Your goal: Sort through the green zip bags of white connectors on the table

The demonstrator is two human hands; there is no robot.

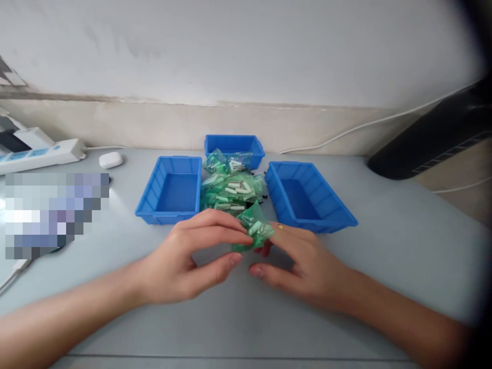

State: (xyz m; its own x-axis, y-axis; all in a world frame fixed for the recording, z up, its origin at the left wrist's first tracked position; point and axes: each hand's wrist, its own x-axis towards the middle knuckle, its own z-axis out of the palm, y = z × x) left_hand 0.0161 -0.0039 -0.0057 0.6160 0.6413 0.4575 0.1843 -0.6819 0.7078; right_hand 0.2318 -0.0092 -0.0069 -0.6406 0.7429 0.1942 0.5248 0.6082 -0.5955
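A small green transparent bag (pixel 257 228) with pale and metallic pieces inside is between my two hands. My left hand (pixel 198 251) has its fingers over the bag's left side, with the thumb near its lower corner, and seems to hold it. On the other side, my right hand (pixel 307 259) has bent fingers at the bag's right edge, partly hidden. Its thumb stands apart below. Just beyond lies a pile of similar green bags (pixel 232 187), some showing white pieces and metal pins.
Blue bins stand around the pile: a left bin (pixel 149 197), a right bin (pixel 334 205) and a back bin (pixel 232 141). At left are a power strip (pixel 46 156), a white case (pixel 110 160) and a pixelated device (pixel 57 220). A black cylindrical object (pixel 418 141) stands right.
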